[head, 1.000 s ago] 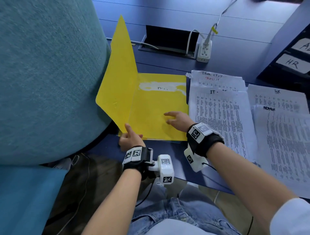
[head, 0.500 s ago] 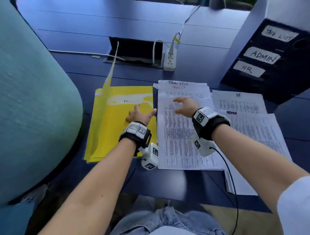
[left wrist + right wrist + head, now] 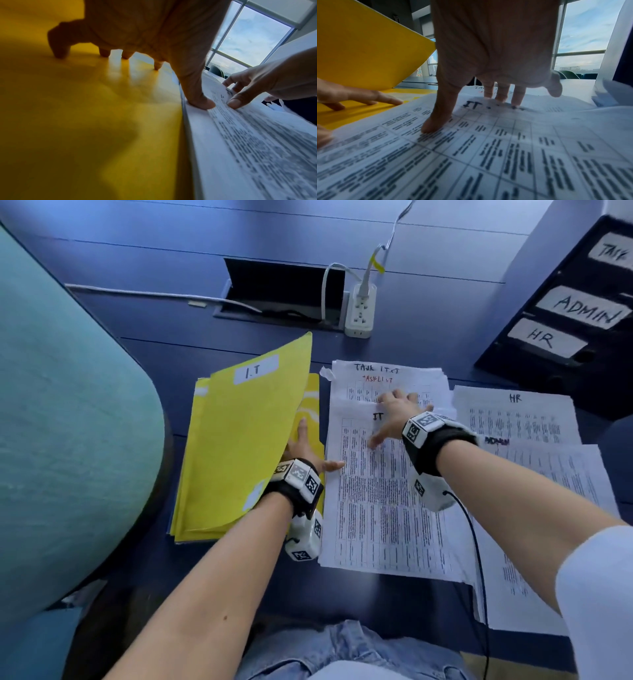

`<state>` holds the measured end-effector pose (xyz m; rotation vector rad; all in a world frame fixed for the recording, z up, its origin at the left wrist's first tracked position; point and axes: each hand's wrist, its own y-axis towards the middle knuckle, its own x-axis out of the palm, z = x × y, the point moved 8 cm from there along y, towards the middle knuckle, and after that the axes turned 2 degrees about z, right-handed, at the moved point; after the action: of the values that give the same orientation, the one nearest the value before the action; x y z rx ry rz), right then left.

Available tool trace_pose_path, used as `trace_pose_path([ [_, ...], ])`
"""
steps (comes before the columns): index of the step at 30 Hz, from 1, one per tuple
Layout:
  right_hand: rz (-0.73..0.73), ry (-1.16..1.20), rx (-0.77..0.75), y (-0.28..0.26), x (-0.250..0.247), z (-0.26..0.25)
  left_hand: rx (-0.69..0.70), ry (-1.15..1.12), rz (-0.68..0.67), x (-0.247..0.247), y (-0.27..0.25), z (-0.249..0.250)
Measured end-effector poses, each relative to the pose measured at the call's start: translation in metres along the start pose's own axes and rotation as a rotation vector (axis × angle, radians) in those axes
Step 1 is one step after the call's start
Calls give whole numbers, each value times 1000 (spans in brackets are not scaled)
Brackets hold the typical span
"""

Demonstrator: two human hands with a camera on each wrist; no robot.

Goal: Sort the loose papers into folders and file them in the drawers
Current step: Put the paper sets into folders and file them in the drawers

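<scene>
A yellow folder [image 3: 239,440] labelled "I.T" lies left of the papers, its cover half raised and leaning over my left hand [image 3: 305,450]. That hand lies on the folder's inner leaf [image 3: 85,108] with its fingertips down. Its thumb presses the left edge of the IT paper stack [image 3: 383,508]. My right hand [image 3: 394,412] is spread on the same stack [image 3: 488,148]. Its thumb is on the text and its fingers are at the sheet's top edge, which buckles slightly. Neither hand grips anything.
A task list sheet [image 3: 376,371] sticks out above the IT stack. HR [image 3: 513,412] and admin papers [image 3: 565,491] lie to the right. A labelled drawer unit [image 3: 565,313] stands far right. A power strip [image 3: 359,309] and cable hatch [image 3: 281,289] sit behind. A teal chair [image 3: 68,422] crowds the left.
The folder cover, upright before, has dropped to the right over my left hand. That hand's thumb now reaches the IT stack. My right hand moved from the folder onto the stack's top.
</scene>
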<state>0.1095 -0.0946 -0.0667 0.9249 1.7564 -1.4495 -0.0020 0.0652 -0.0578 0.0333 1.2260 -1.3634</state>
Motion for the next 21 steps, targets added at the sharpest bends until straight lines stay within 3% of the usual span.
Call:
trace_pose_path([
  [7, -35, 10, 20, 0, -2, -1, 0, 3, -20, 1, -2, 3],
  [12, -61, 215, -86, -7, -15, -15, 15, 15, -42, 2, -2, 0],
  [21, 14, 137, -261, -32, -56, -42, 58, 70, -98, 0, 11, -2],
])
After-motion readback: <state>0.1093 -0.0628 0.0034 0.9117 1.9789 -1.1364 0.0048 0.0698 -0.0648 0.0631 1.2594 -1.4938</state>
